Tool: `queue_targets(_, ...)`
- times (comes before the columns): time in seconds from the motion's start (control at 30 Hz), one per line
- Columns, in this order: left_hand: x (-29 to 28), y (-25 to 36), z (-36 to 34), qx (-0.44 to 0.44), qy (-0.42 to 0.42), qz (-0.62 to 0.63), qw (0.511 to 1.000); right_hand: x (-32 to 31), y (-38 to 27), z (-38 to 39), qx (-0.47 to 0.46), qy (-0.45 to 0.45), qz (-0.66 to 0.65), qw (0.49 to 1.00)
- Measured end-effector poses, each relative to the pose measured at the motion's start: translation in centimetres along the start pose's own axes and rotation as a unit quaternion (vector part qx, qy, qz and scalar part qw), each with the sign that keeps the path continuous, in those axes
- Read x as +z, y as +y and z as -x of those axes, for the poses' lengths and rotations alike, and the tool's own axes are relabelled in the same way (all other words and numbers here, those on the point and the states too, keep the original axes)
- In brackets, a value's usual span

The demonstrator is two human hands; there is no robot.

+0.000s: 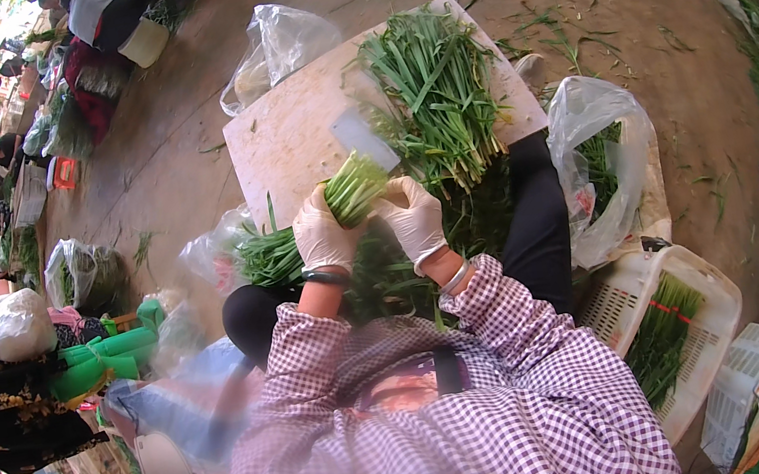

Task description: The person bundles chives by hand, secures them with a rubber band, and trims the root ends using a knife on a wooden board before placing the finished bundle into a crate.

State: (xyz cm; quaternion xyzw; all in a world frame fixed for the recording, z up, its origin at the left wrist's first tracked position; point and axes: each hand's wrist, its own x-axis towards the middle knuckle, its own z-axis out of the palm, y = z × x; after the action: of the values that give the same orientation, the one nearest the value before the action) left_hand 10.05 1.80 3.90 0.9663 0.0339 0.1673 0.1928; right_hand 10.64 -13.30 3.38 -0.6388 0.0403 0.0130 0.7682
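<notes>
A bunch of green leafy stalks, like garlic chives (356,188), has its pale ends pointing up and to the right. My gloved left hand (322,227) is wrapped round it, and the leaves trail out on the left. My gloved right hand (413,218) is curled beside the bunch, thumb and fingers pinched together at its edge; what is between the fingertips is hidden. Just beyond my hands a cleaver blade (363,140) shows on the pale cutting board (283,147); its handle is not visible. A large heap of the same greens (434,85) covers the board's right side.
A clear plastic bag (277,47) lies behind the board, and another bag (598,122) with greens stands right. A white crate (702,282) holds a tied bundle. Loose leaves litter the floor (678,144). More greens lie in my lap. Other people sit at far left.
</notes>
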Motion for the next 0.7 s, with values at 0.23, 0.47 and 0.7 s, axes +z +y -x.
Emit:
queue_targets(0.23,0.6,1.3,1.3,-0.023,-0.029,0.045,0.998,-2.1,-1.3,0.7,0.094,0.017,-0.061,0.994)
queue_targets(0.47,0.2,3.1,2.1,-0.007,-0.02,0.033,0.999,-4.3,-3.0,1.6,-0.133,0.012,0.116,0.984)
queue_targets(0.7,-0.9,4.7,2.9,0.091,0.033,0.018,0.995,-7.6,-8.1,1.5,-0.3,0.03,0.179,0.937)
